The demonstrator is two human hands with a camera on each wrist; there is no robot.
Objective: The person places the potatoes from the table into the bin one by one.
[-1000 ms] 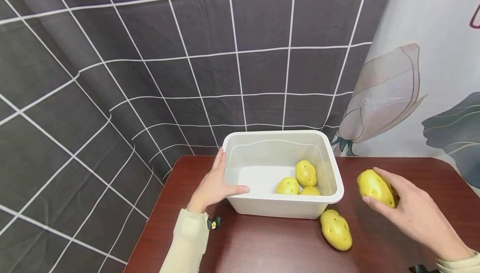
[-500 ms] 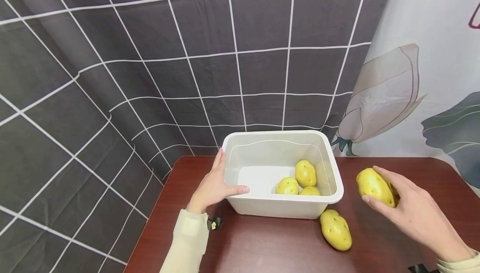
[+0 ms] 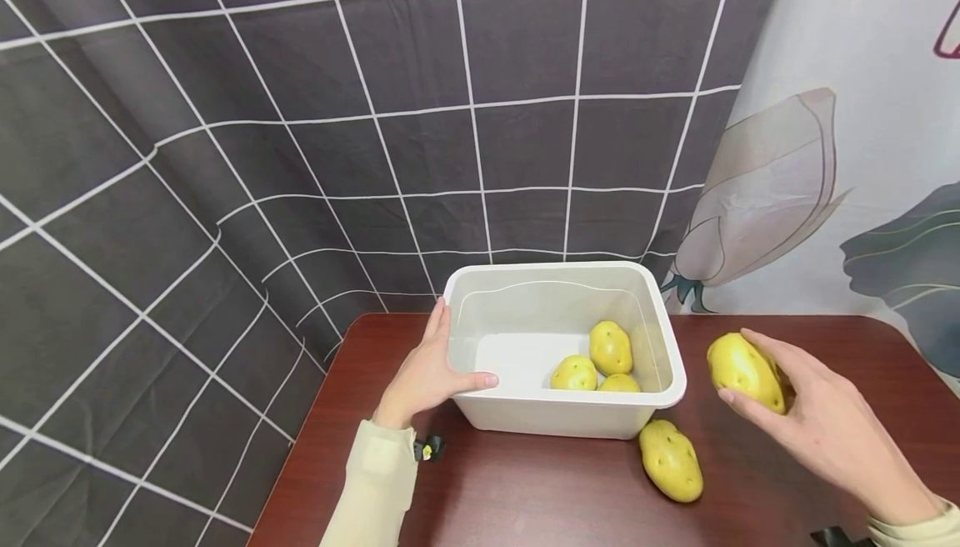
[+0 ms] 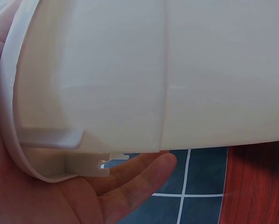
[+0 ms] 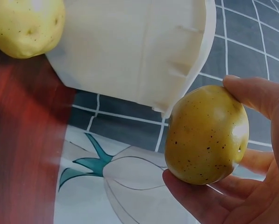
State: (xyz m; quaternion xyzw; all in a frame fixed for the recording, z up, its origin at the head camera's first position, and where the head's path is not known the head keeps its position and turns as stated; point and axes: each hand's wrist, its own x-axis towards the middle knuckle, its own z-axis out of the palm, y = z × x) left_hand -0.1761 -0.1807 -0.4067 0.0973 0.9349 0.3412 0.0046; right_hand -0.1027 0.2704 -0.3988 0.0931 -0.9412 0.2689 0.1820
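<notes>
My right hand [image 3: 840, 422] holds a yellow potato [image 3: 746, 372] between thumb and fingers, to the right of a white plastic bin [image 3: 555, 414]. The right wrist view shows the speckled potato [image 5: 207, 135] pinched at its sides, apart from the bin. My left hand [image 3: 423, 372] grips the bin's front left corner, its thumb over the front rim and its fingers along the left side. Inside the bin, at the right end, lie three potatoes [image 3: 611, 348]; the front rim partly hides one. Another potato [image 3: 671, 460] rests on the table by the bin's front right corner.
The bin stands on a reddish-brown table [image 3: 555, 497], close to its back edge. Behind hangs a dark grey cloth [image 3: 525, 147] with white grid lines. A pale curtain [image 3: 885, 197] with a flower print hangs at the right.
My right hand has shifted slightly left with its potato. The left hand, the bin and the other potatoes stay where they were.
</notes>
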